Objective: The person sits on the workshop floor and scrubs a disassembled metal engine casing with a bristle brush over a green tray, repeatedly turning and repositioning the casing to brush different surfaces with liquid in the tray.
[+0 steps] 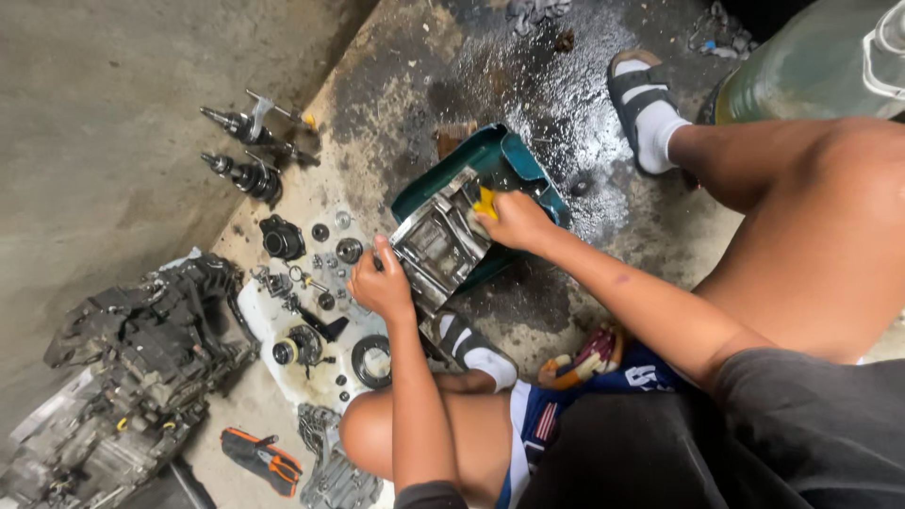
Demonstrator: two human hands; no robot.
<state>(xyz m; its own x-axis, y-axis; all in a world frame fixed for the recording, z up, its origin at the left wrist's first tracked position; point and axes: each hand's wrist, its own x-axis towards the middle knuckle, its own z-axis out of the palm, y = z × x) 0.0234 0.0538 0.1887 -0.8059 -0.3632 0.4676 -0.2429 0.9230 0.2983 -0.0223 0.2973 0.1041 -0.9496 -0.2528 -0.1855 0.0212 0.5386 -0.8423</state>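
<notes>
Left hand (380, 283) clamped on ribbed metal casing (438, 247); right hand (514, 221) gripping yellow sponge (485, 202); teal basin (500, 162)

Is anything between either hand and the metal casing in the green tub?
Nothing visible. The left hand grips the metal casing at its near edge, and the right hand presses a yellow sponge onto its top over the green tub.

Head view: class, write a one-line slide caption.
Left hand steadies a metal gearbox housing over a teal basin while right hand scrubs with a yellow sponge.
</notes>
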